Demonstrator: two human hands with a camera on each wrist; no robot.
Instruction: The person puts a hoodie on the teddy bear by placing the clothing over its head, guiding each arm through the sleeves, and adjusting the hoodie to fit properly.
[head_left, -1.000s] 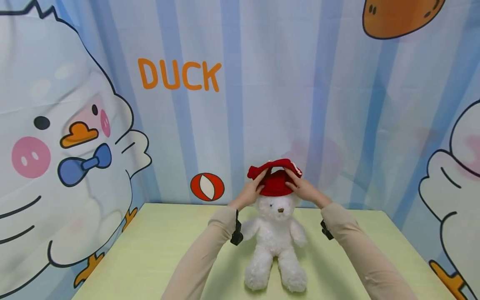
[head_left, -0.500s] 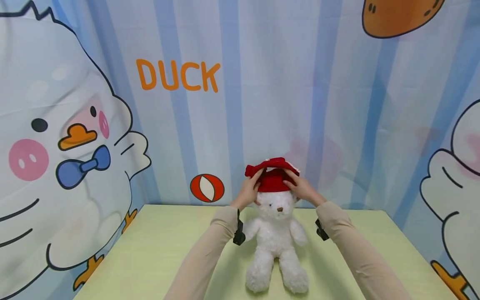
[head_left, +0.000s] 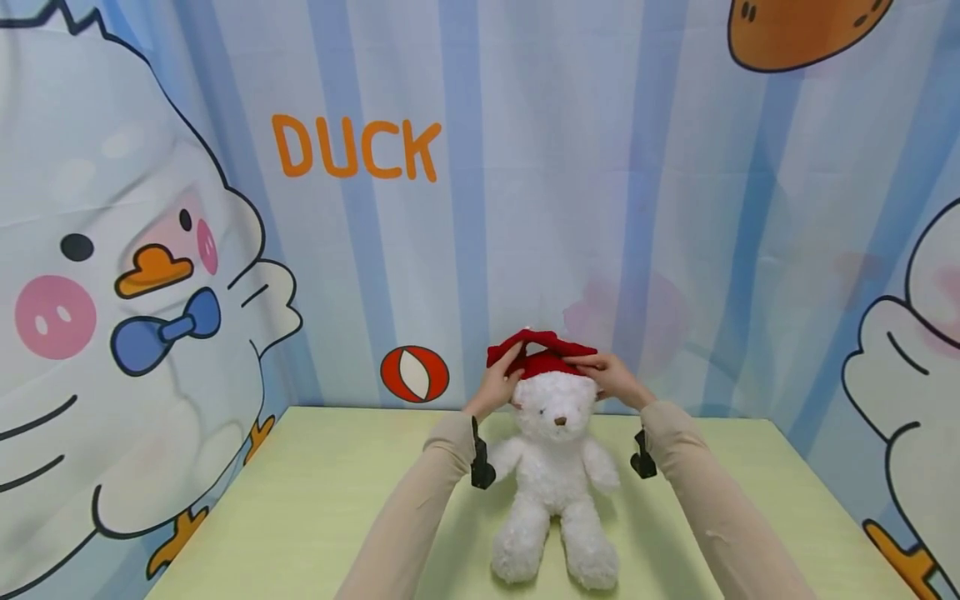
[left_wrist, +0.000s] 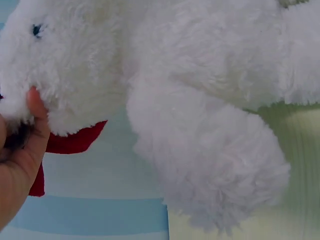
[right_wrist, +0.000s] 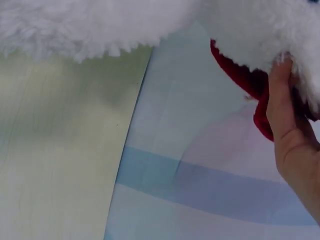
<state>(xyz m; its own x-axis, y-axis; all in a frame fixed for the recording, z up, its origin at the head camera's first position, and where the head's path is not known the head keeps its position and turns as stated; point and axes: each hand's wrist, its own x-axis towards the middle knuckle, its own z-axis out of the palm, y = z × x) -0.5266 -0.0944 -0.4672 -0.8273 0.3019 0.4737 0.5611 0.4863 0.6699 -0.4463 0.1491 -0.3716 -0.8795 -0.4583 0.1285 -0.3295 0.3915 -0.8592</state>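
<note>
A white plush teddy bear (head_left: 555, 467) sits upright with a red hat (head_left: 546, 363) over the top of its head. The forehead, eyes and brown nose show below the hat's front edge. My left hand (head_left: 498, 387) holds the hat's left side, with its thumb against the bear's fur in the left wrist view. At the other side, my right hand (head_left: 615, 380) grips the hat, fingers along its front and top. Red cloth (right_wrist: 237, 72) shows behind the bear's head in the right wrist view. Parts of both hands' fingers are hidden by the hat and fur.
The bear rests on a pale yellow-green table (head_left: 337, 475), near its back edge. Behind the table hangs a blue striped curtain (head_left: 555, 183) with printed ducks, a ball and lettering. Black straps with cameras (head_left: 482, 467) sit on both wrists.
The hat's front edge has moved up and back, so more of the bear's forehead shows. Its raised red flap has flattened and lowered. My right fingers now lie flatter across the hat.
</note>
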